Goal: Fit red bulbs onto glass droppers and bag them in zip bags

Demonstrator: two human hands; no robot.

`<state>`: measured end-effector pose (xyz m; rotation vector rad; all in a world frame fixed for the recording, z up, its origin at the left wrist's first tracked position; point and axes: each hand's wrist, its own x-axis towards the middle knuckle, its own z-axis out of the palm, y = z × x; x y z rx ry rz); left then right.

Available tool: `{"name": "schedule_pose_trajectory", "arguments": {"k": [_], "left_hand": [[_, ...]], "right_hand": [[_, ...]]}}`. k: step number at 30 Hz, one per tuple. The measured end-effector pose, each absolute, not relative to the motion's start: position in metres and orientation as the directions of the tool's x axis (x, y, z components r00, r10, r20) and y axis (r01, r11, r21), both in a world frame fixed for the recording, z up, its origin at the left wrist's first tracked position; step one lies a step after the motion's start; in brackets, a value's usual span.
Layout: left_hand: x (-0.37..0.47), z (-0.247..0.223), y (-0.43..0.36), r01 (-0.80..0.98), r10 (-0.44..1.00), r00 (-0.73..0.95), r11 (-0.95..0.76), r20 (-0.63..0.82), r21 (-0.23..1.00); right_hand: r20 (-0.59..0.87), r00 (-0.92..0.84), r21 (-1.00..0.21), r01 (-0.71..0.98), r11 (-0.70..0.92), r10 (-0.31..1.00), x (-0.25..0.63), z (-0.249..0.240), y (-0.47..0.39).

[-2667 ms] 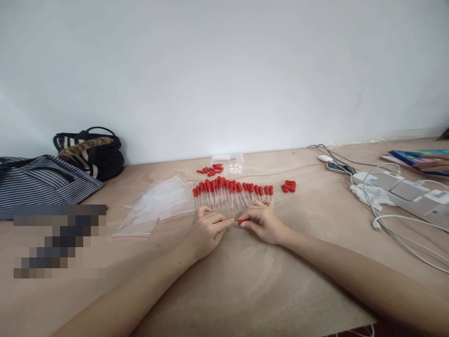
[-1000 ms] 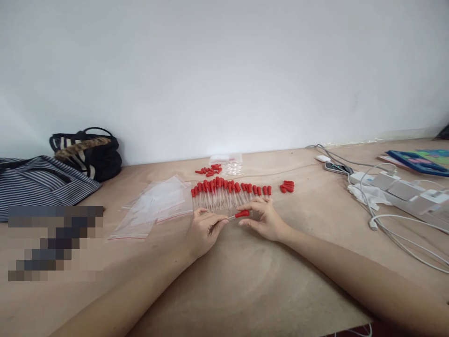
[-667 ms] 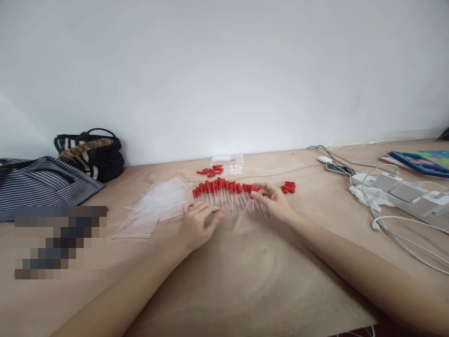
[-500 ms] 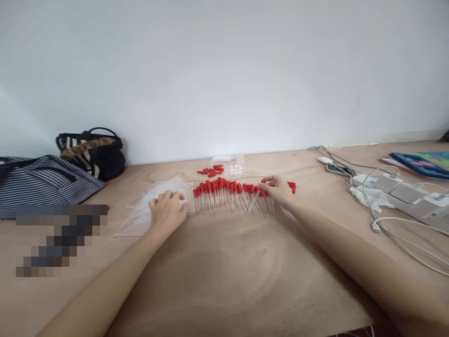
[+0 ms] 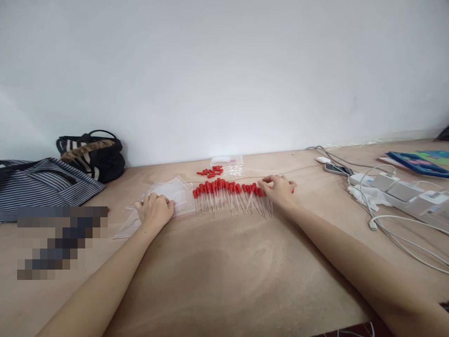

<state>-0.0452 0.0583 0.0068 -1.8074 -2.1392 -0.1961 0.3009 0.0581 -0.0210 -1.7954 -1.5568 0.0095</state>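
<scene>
Droppers (image 5: 220,184) lie in a row between my hands, red ends far, thin tips near. My left hand (image 5: 155,209), loosely curled, is over the bags (image 5: 171,189) on the left; whether it pinches one, I cannot tell. My right hand (image 5: 277,189) is half open at the row's right end, its hold unclear. A light touch should best keep the row undisturbed.

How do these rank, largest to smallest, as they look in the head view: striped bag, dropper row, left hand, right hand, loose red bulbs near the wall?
1. Striped bag
2. Dropper row
3. Left hand and right hand, too alike to rank
4. Loose red bulbs
</scene>
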Motion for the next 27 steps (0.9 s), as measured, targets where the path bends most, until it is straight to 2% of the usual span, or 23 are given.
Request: {"name": "schedule_pose_trajectory", "arguments": {"k": [2,5,8,11,13,16,22,27], "left_hand": [[-0.043,0.008,0.056,0.974,0.927,-0.128,0.184,0.352,-0.132],[-0.035,0.01,0.049,0.984,0.896,-0.052,0.12,0.442,-0.129],[-0.018,0.008,0.036,0.995,0.835,0.096,-0.058,0.542,-0.087],[0.005,0.001,0.021,0.96,0.784,0.251,-0.275,0.568,-0.044],[0.017,-0.004,0.012,0.916,0.754,0.342,-0.4,0.561,-0.022],[0.027,-0.01,0.004,0.863,0.724,0.419,-0.504,0.548,0.006],[0.025,-0.011,0.004,0.835,0.724,0.443,-0.547,0.529,0.05],[0.024,-0.013,0.006,0.812,0.732,0.475,-0.578,0.489,0.076]], "right_hand": [[0.498,0.296,-0.49,0.872,-0.017,0.815,0.321,-0.023,0.054],[0.47,0.366,-0.463,0.877,-0.129,0.803,0.356,-0.026,0.048],[0.413,0.336,-0.422,0.894,-0.149,0.846,0.385,-0.029,0.044],[0.319,0.252,-0.411,0.905,-0.106,0.914,0.4,-0.034,0.047],[0.268,0.173,-0.457,0.889,-0.033,0.948,0.402,-0.038,0.05],[0.267,0.089,-0.536,0.841,0.072,0.96,0.394,-0.041,0.055],[0.302,-0.025,-0.611,0.762,0.214,0.953,0.368,-0.041,0.056],[0.301,-0.009,-0.7,0.677,0.227,0.954,0.364,-0.04,0.054]]}}
